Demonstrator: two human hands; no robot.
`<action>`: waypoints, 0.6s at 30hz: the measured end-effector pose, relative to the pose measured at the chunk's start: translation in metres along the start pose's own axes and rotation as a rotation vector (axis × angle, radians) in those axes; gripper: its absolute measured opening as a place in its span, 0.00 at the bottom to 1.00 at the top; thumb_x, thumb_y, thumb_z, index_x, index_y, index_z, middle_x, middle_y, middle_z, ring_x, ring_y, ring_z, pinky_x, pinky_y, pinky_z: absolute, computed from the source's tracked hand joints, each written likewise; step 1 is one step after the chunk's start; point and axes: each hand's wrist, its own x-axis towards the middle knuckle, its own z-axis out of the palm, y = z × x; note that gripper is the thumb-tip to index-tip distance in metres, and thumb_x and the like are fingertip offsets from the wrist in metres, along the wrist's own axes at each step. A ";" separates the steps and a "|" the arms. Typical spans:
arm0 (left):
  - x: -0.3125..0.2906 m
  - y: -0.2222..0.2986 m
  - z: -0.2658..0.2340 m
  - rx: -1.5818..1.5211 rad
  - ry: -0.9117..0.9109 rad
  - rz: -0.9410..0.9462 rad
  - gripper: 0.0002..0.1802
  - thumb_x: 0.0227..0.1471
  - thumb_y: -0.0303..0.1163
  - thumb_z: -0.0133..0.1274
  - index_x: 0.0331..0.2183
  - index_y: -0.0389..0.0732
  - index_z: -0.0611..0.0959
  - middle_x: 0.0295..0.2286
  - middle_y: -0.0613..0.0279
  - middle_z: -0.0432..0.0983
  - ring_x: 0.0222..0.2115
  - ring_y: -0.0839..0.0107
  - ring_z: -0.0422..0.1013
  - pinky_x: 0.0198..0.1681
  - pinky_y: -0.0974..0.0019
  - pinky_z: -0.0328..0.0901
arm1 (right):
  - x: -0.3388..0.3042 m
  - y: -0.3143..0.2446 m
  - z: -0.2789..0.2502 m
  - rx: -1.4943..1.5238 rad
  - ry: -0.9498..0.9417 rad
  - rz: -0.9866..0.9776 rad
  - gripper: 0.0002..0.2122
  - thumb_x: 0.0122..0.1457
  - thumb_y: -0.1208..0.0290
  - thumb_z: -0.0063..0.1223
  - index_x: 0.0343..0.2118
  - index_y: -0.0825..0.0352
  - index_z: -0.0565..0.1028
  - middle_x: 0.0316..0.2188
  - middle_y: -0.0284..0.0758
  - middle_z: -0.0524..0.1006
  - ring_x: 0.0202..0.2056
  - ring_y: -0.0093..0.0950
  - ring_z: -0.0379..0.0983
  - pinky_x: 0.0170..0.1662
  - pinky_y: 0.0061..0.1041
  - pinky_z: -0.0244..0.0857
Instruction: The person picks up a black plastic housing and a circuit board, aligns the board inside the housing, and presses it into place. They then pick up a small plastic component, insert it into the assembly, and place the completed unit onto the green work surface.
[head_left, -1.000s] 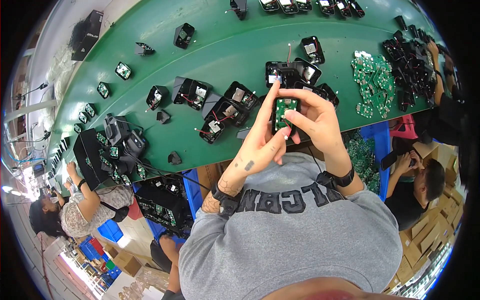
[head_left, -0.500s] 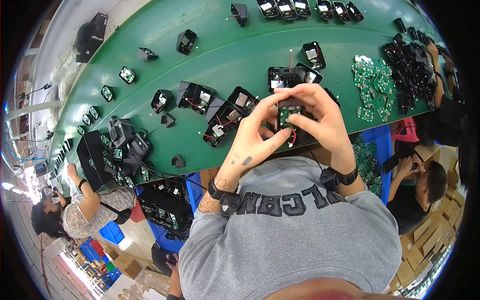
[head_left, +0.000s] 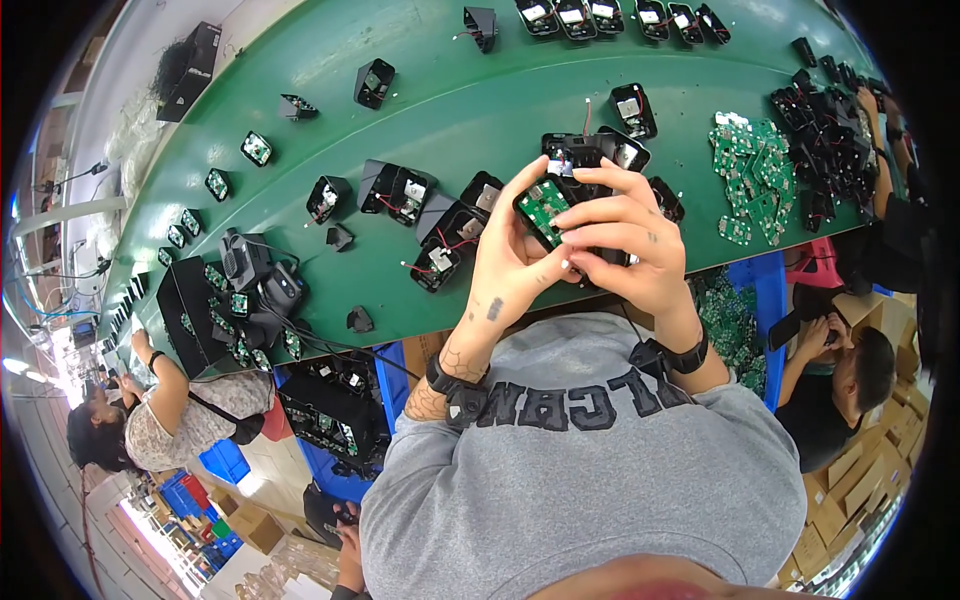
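A small black plastic housing with a green circuit board (head_left: 543, 207) in it is tilted between my hands above the table's near edge. My left hand (head_left: 507, 255) grips its left side, fingers behind and thumb in front. From the right, my right hand (head_left: 632, 225) curls closed around the other side, fingertips on the board's right edge, thumb below. A small white connector (head_left: 565, 264) shows beside the thumb tips; its wire is mostly hidden by my fingers. Just beyond lie more black housings (head_left: 632, 108) with red leads, and another group (head_left: 437, 262) is left of my left hand.
A pile of loose green boards (head_left: 748, 180) lies right on the green table (head_left: 440, 120), beside heaped black housings (head_left: 808, 150). Blue bins (head_left: 768, 330) stand below the near edge. Co-workers sit left (head_left: 165, 420) and right (head_left: 835, 385). A black box (head_left: 187, 320) stands left.
The housing has tilted and shifted left, showing more of its green board. My right thumb has left the board's face, and the right fingers have come round in front of its right edge.
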 end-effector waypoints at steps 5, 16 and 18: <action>-0.003 0.015 0.006 0.172 -0.013 -0.194 0.41 0.44 0.20 0.60 0.59 0.37 0.61 0.39 0.58 0.73 0.27 0.75 0.76 0.22 0.76 0.70 | -0.008 0.005 0.007 0.176 0.123 0.133 0.04 0.48 0.80 0.55 0.27 0.65 0.75 0.29 0.34 0.80 0.48 0.39 0.71 0.60 0.51 0.52; -0.001 0.015 -0.003 -0.043 -0.111 -0.200 0.20 0.52 0.22 0.51 0.47 0.34 0.66 0.36 0.50 0.76 0.30 0.60 0.79 0.26 0.70 0.75 | -0.006 0.008 0.015 0.198 0.232 0.165 0.03 0.55 0.78 0.48 0.27 0.69 0.75 0.20 0.30 0.73 0.40 0.31 0.70 0.61 0.52 0.52; -0.002 0.016 0.002 -0.007 -0.061 -0.171 0.21 0.50 0.24 0.52 0.46 0.33 0.67 0.34 0.50 0.77 0.27 0.61 0.79 0.25 0.70 0.74 | -0.005 0.008 0.011 0.172 0.207 0.142 0.03 0.55 0.79 0.48 0.28 0.69 0.75 0.21 0.30 0.74 0.40 0.31 0.70 0.60 0.52 0.52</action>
